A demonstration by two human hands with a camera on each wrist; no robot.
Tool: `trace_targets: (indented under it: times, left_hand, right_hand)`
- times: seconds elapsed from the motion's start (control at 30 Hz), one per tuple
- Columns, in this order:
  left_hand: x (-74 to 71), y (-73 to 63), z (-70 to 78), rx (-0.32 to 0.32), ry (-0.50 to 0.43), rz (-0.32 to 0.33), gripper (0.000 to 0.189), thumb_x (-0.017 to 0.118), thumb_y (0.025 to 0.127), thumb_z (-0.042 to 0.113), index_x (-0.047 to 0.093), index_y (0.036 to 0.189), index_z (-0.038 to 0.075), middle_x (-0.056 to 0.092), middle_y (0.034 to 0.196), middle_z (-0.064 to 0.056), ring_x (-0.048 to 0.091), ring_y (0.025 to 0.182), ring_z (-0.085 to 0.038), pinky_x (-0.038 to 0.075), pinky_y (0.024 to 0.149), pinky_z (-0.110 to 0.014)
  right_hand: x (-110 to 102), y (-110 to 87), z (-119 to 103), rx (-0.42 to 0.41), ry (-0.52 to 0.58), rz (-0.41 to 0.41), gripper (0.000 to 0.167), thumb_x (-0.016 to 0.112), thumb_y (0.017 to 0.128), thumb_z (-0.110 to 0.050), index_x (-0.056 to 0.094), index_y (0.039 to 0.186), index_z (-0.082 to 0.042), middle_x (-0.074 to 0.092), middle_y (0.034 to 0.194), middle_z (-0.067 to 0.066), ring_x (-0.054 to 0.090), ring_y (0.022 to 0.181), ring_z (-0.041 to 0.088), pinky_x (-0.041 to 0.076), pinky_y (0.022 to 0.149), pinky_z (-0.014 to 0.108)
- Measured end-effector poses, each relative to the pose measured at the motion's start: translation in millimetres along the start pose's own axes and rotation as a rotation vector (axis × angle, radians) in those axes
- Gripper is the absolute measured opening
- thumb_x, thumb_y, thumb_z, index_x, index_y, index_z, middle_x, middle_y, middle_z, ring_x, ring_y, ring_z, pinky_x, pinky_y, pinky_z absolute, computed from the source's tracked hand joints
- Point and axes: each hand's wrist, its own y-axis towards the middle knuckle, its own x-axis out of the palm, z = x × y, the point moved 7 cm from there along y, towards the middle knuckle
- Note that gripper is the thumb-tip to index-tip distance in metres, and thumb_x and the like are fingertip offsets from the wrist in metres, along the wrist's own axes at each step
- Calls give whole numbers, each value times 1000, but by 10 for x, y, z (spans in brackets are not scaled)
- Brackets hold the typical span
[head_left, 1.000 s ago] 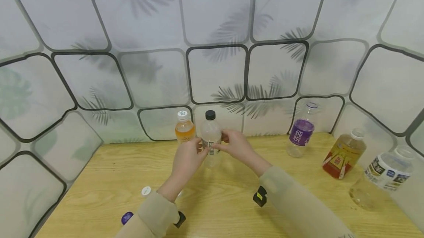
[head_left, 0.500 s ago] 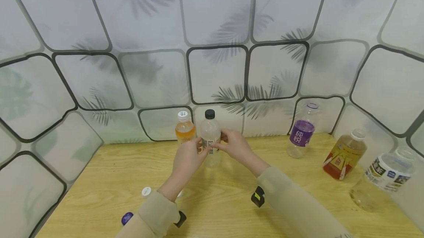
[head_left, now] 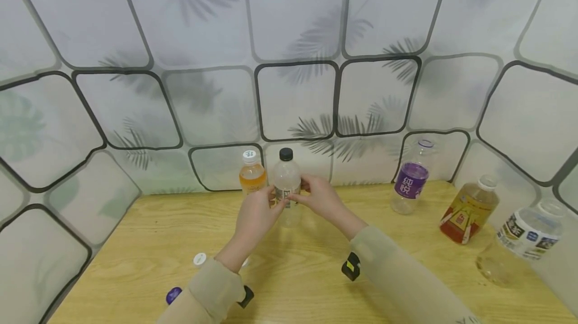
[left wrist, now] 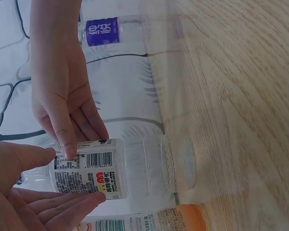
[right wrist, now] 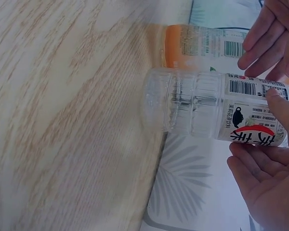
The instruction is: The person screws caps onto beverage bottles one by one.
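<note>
A clear plastic bottle [head_left: 286, 176] with a black cap [head_left: 286, 154] stands upright near the back wall, between both hands. My left hand [head_left: 255, 212] holds its left side, the thumb in front of the label. From the right, my right hand [head_left: 324, 200] grips the same bottle, its thumb across the label [right wrist: 253, 122] and fingers behind. The clear base [left wrist: 183, 163] is at the tabletop; whether it touches cannot be told. Close on the left stands a white-capped bottle of orange drink [head_left: 252, 177], its lower part hidden by my left hand.
On the right stand a purple-labelled bottle [head_left: 411, 180], an amber-and-red-labelled bottle [head_left: 469, 209] and a wide clear bottle [head_left: 526, 233], all uncapped. A white cap [head_left: 199, 260], a purple cap [head_left: 173, 295] and a half-hidden white cap [head_left: 245, 263] lie near my left forearm. A patterned wall covering [head_left: 295, 101] rises behind.
My right forearm has shifted slightly left. The bottle has moved only a trace, up and left in the view, with both hands staying on it.
</note>
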Motion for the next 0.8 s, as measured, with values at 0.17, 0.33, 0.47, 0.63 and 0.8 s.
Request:
trace_targets:
  times: [0.17,0.33,0.47,0.63,0.8]
  left_hand:
    - [2,0,-8,-5,-5,-7,40,79,97,26,73,127,-1,80,115,-18,79,105,-33,64,89,-47]
    - [4,-10,-14,5,-9,-9,40,79,97,26,73,128,1,80,117,-17,78,107,-33,64,90,-47]
    - [9,-22,-21,10,-16,-10,41,79,98,26,72,129,1,80,117,-17,78,107,-33,64,90,-47]
    - [-9,-55,-44,-11,-58,-20,46,78,99,29,69,134,0,79,120,-19,78,107,-34,64,89,-48]
    - [-28,-103,-72,-16,-78,-28,40,77,99,27,71,129,1,79,118,-20,79,104,-33,64,89,-48]
  right_hand:
    - [1,-6,-10,-27,-23,-18,44,84,94,-25,70,130,-5,77,126,15,75,113,33,60,101,50]
    - [26,-35,5,-22,-20,-59,50,84,93,-30,69,134,-7,76,129,14,75,116,33,59,103,50]
    - [38,-53,27,-7,-13,-66,51,84,93,-32,68,136,-7,76,128,14,74,116,34,58,104,50]
    - [42,-71,49,-35,-32,-63,46,82,95,-28,69,134,-5,77,125,16,75,112,34,60,101,49]
    - [36,-118,115,-10,-60,-70,53,79,97,-29,66,140,-2,72,135,20,74,116,38,59,103,52]
